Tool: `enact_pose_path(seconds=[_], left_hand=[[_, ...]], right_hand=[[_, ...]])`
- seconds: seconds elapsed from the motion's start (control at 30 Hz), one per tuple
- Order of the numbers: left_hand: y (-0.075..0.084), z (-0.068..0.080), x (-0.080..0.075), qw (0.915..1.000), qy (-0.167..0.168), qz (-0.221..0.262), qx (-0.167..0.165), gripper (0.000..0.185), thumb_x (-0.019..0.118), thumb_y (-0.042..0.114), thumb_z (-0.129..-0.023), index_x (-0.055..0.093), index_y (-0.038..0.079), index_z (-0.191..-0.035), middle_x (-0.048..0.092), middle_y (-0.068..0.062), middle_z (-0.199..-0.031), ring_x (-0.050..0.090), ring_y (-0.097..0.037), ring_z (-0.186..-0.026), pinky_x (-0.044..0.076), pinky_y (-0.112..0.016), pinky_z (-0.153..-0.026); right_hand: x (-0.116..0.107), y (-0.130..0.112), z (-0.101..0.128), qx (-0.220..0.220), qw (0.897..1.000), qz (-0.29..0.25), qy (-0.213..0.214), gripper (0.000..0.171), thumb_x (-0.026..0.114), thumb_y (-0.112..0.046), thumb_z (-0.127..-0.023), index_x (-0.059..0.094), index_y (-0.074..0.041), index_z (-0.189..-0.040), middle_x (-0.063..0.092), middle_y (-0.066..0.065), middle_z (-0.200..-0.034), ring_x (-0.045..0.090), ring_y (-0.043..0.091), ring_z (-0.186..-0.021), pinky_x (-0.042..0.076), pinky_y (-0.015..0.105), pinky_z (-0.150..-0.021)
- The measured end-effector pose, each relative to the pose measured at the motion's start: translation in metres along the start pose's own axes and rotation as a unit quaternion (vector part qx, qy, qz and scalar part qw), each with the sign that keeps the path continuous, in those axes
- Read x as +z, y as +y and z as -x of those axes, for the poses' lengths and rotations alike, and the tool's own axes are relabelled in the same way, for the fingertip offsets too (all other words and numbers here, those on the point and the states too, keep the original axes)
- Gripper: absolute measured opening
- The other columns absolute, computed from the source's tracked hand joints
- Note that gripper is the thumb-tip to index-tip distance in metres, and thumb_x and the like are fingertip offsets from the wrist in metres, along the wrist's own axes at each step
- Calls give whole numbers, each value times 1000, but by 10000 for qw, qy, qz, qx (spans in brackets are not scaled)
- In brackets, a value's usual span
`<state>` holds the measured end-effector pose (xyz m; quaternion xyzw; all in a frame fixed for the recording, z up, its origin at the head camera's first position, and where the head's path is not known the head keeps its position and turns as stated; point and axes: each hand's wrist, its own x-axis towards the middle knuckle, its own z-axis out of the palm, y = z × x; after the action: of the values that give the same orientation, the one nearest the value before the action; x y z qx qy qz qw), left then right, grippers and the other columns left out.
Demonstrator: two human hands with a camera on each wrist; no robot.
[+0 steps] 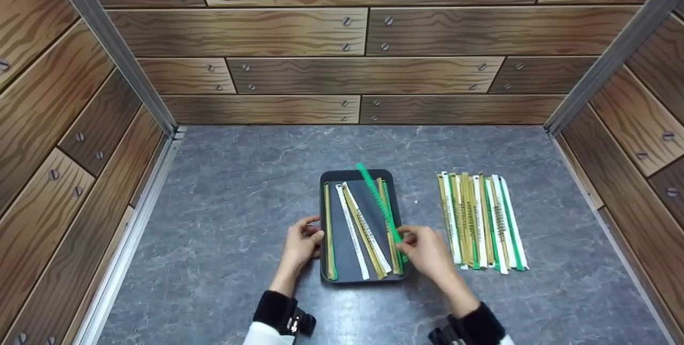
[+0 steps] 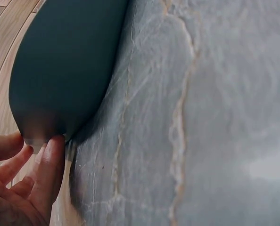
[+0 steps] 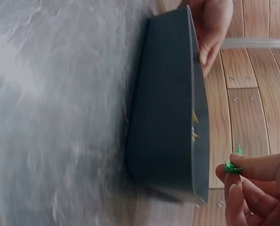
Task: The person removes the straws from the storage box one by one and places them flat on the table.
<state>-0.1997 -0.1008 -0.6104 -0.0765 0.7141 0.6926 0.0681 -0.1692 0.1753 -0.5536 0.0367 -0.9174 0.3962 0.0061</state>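
Head view: hands at tray edges

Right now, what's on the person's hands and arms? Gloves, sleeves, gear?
No gloves: the left hand and right hand are bare. Each forearm has a white sleeve ending in a fuzzy black cuff. A small black device with metal parts, likely the wrist camera mount, sits at each wrist. No markings visible.
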Motion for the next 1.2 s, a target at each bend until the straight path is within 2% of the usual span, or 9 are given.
enact_pose_path(seconds=[0.3, 0.47, 0.63, 0.87, 1.2], left_hand=[[2, 3, 0, 10000, 4, -29, -6, 41, 63, -3, -92, 55, -4, -133, 60, -20, -104, 64, -20, -73, 57, -36, -52], [1, 2, -1, 10000, -8, -9, -81, 41, 61, -5, -93, 55, -4, -133, 58, -19, -104, 65, -20, -73, 57, -34, -52], [1, 1, 0, 9999, 2, 9, -115, 41, 61, -5, -92, 55, -4, -133, 58, -18, -104, 65, -21, -73, 57, -33, -52], [1, 1, 0, 9999, 19, -29, -97, 40, 61, -5, -93, 55, -3, -132, 60, -19, -104, 65, -21, -74, 57, -33, -53], [0, 1, -1, 9999, 31, -71, -91, 40, 61, -5, -93, 56, -3, -132, 59, -19, -103, 65, -21, -74, 57, -34, -53]], right_hand=[[-42, 34, 4, 427, 9975, -27, 555, 36, 77, 2, -80, 68, 6, -114, 70, 12, -86, 69, 27, -76, 57, 34, -63], [-60, 57, 6, 720, 9926, 331, 923, 36, 77, -3, -82, 69, 5, -115, 71, 12, -85, 70, 29, -75, 55, 35, -57], [-73, 76, 8, 1017, 9874, 654, 1025, 37, 76, -6, -84, 67, 5, -118, 71, 11, -86, 70, 29, -75, 53, 38, -57], [-79, 95, 11, 1282, 9816, 939, 1058, 36, 74, -7, -83, 67, 7, -117, 69, 10, -83, 65, 27, -70, 49, 39, -57], [-73, 106, 10, 1630, 9785, 887, 897, 35, 72, -9, -86, 66, 7, -117, 69, 12, -85, 63, 23, -65, 47, 35, -52]])
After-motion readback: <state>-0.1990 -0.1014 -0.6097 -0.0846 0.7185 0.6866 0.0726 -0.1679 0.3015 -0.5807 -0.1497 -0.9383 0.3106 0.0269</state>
